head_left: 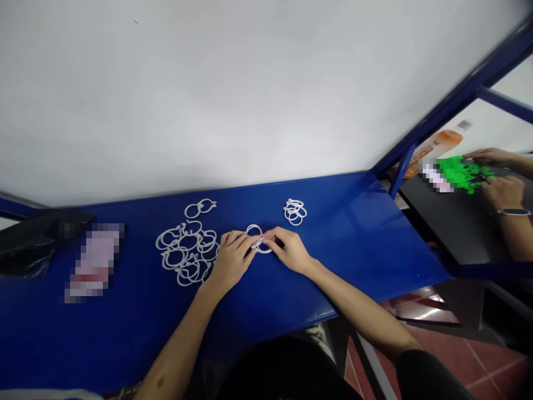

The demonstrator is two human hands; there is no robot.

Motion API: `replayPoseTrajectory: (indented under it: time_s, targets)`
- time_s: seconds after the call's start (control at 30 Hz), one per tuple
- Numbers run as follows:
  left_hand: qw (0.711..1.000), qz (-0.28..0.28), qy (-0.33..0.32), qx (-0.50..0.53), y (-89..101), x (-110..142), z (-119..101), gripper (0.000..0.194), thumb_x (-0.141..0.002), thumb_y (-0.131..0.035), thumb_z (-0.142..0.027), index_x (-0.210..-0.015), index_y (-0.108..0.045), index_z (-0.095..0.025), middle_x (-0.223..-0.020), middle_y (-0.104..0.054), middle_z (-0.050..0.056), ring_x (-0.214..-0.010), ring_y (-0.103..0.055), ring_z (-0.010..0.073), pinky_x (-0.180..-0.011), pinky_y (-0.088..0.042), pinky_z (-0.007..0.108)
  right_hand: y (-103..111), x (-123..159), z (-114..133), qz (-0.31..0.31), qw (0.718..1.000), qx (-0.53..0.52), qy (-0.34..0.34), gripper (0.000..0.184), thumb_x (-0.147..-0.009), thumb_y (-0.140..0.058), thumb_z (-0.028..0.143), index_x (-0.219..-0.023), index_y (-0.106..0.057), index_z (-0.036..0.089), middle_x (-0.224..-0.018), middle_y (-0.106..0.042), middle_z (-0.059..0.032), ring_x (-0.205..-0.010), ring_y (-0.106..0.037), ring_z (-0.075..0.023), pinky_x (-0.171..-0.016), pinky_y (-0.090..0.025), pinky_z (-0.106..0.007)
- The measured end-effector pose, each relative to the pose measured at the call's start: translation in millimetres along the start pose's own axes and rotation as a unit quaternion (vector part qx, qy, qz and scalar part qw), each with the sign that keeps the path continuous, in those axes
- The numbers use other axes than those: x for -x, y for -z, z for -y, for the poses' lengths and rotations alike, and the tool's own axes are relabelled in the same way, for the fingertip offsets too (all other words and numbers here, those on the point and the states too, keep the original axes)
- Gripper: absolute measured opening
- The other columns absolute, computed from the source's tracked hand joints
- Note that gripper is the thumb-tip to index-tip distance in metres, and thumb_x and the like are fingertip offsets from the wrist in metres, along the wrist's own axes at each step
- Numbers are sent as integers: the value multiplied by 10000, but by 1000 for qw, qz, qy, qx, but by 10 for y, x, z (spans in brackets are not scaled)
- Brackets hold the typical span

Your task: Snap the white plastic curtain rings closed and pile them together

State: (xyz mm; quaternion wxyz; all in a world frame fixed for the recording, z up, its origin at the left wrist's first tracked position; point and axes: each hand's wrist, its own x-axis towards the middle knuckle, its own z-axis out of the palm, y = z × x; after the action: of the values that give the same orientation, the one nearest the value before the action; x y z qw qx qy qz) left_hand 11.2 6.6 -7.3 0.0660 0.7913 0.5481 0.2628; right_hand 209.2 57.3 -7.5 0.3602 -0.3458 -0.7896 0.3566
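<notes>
Tabletop (341, 222) viewed from the wearer's head, forward and steeply down.
The single head view is taken from above the near edge, with the wearer's dark-clothed torso (283, 372) caught at the bottom and the forearms (179, 339) seen entering from below. The left hand (235, 253) and right hand (291, 251) are framed near, just below the centre. The upper part is filled by the pale wall (250, 100) being faced. The tabletop's back edge is shown sloping up rightward, where a blue frame (470, 89), a black table (441, 233) and tiled floor (491, 350) are taken in.
</notes>
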Motion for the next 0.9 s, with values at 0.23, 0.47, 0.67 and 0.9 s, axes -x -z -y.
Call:
replayPoseTrajectory:
  time_s: [0.23, 0.47, 0.67, 0.9]
  targets:
    - [999, -37, 4, 22, 8, 0, -12, 320, -903, -596, -166, -1217, -605, -230, -993, -746, 29, -965, -605, 230, -891, -417, 402, 3, 1, -19, -52, 997, 45, 41, 120, -996, -568, 284, -994, -650, 196, -936, -710, -55, -858, -659, -176, -800, -539, -327]
    - [995, -58, 38, 65, -9, 4, 9, 341, -912, -602, -142, -1234, -561, -247, -932, -748, -5, -905, -605, 217, -871, -431, 395, 39, -2, -20, -42, 992, 66, 99, 121, -1015, -524, 225, -981, -638, 202, -956, -703, -60, -881, -624, -180, -802, -521, -333]
    - [993, -77, 37, 79, 0, 5, -11, 253, -956, -544, -161, -1192, -592, -238, -926, -726, -4, -903, -601, 192, -886, -447, 373, 56, 16, -57, -20, 988, 104, 113, 149, -1021, -507, 221, -986, -651, 211, -976, -694, -55, -877, -594, -180, -796, -504, -323]
    - [992, -89, 24, 83, 24, 11, -2, 226, -989, -457, -161, -1141, -612, -224, -962, -684, 25, -933, -591, 190, -883, -466, 367, 63, 12, -110, -22, 989, 116, 86, 155, -1024, -507, 268, -1012, -654, 218, -992, -687, -64, -901, -614, -190, -819, -522, -342]
